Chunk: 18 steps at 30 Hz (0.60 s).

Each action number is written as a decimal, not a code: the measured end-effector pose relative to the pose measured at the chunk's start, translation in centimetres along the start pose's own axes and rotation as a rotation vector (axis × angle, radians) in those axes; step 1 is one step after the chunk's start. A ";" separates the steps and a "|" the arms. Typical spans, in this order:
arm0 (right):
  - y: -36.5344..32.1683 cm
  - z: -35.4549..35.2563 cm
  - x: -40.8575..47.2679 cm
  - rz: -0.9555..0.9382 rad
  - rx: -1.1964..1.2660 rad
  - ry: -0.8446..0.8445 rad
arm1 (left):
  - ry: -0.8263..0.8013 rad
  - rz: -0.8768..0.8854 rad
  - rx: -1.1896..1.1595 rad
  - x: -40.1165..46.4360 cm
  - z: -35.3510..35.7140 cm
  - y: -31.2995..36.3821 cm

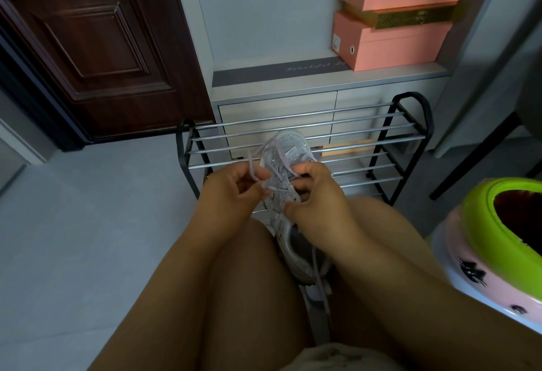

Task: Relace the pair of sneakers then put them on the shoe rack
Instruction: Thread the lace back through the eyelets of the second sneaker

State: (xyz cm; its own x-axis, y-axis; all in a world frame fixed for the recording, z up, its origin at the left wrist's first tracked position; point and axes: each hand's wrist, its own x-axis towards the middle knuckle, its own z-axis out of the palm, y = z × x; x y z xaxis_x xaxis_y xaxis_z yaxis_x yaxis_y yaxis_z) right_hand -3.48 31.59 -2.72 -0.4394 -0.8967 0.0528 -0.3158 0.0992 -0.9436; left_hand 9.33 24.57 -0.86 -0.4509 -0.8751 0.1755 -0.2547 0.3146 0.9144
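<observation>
We are holding one sneaker [283, 162] up between our knees, toe pointing away toward the shoe rack [381, 136], and we are working its pale lilac lace [253, 169] near the top eyelets. Our left hand [231, 191] is pinching a loop of that lace, and our right hand [315, 194] is curling round the shoe's side while its fingertips are nipping the lace at the tongue.

What we are risking, as we judge it, is threading unevenly: a long tail of lace is hanging down past the heel between our legs, and if we are pulling only on the left side that tail may be slipping short or snagging under the shoe. The sneaker is resting on nothing firm, so a hard tug could be twisting it out of our right hand's hold. We cannot tell which eyelet the lace is passing through, since our fingers are hiding it.

What looks like a second sneaker [312, 293] is lying low between our legs, mostly hidden, so it is still waiting. The rack is standing just ahead with its rails bare. A green-rimmed pink stool [481, 256] is crowding our right knee, a dark door [96, 48] is at the left, and pink shoe boxes [396, 39] are stacked on the counter [293, 84] behind the rack.
</observation>
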 end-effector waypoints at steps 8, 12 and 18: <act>0.1 0.2 -0.1 -0.007 -0.021 -0.001 | 0.039 0.237 0.347 -0.2 0.3 0.8; 0.0 0.1 -0.3 -0.014 -0.038 -0.006 | 0.050 0.197 0.290 -0.3 0.9 0.4; -0.2 0.0 -0.3 -0.028 -0.048 -0.008 | 0.001 0.059 0.148 -0.2 0.9 -0.5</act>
State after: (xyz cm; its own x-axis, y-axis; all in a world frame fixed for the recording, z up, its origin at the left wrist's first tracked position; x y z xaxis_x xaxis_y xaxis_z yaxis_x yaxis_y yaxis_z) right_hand -3.30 31.89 -2.56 -0.4234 -0.9027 0.0758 -0.3679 0.0949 -0.9250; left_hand 8.76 24.91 -1.65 -0.4677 -0.8541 0.2275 -0.3513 0.4158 0.8389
